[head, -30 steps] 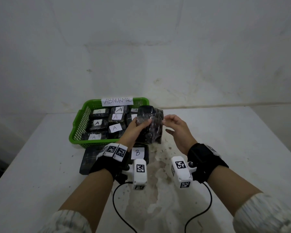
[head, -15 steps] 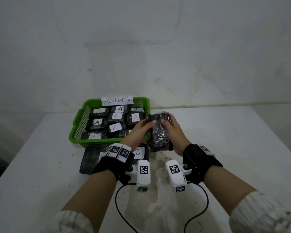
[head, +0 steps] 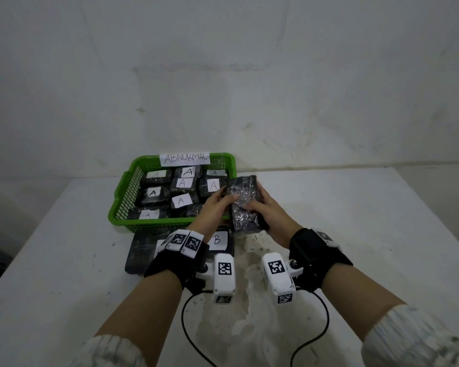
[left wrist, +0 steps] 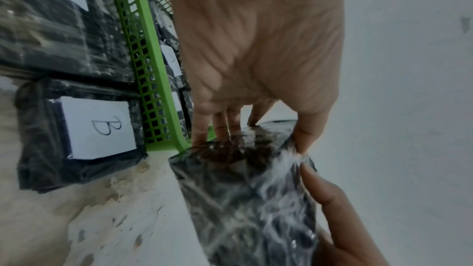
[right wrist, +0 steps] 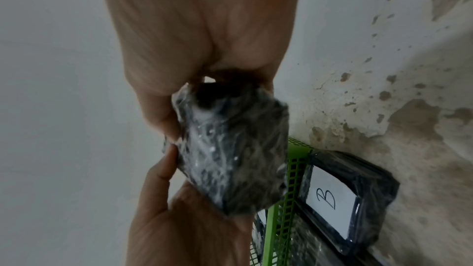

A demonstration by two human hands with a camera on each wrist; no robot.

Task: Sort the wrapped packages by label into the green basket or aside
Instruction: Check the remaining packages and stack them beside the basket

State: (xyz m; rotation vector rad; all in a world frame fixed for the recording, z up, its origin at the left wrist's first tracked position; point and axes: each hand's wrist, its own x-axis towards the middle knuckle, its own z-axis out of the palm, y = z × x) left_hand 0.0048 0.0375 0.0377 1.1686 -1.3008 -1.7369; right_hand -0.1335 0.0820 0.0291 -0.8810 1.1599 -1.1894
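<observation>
A black package wrapped in clear film (head: 243, 205) (left wrist: 252, 195) (right wrist: 232, 155) is held by both hands just right of the green basket (head: 122, 202) (left wrist: 143, 80) (right wrist: 279, 209). No label shows on its visible faces. My left hand (head: 217, 205) (left wrist: 245, 128) grips its left side, fingers behind and thumb in front. My right hand (head: 260, 210) (right wrist: 194, 88) grips its right side with curled fingers. The basket carries an "ABNORMAL" tag (head: 185, 158) and holds several black packages labelled "A" (head: 182, 200).
Two wrapped packages lie on the white table in front of the basket: one labelled "B" (head: 217, 239) (left wrist: 98, 126) (right wrist: 330, 201) and a larger one (head: 138, 254) to its left. The table (head: 355, 234) stretches right; a wall stands behind.
The package came down from above the basket's right corner towards the table beside it. My right hand, apart from it before, now grips its right side.
</observation>
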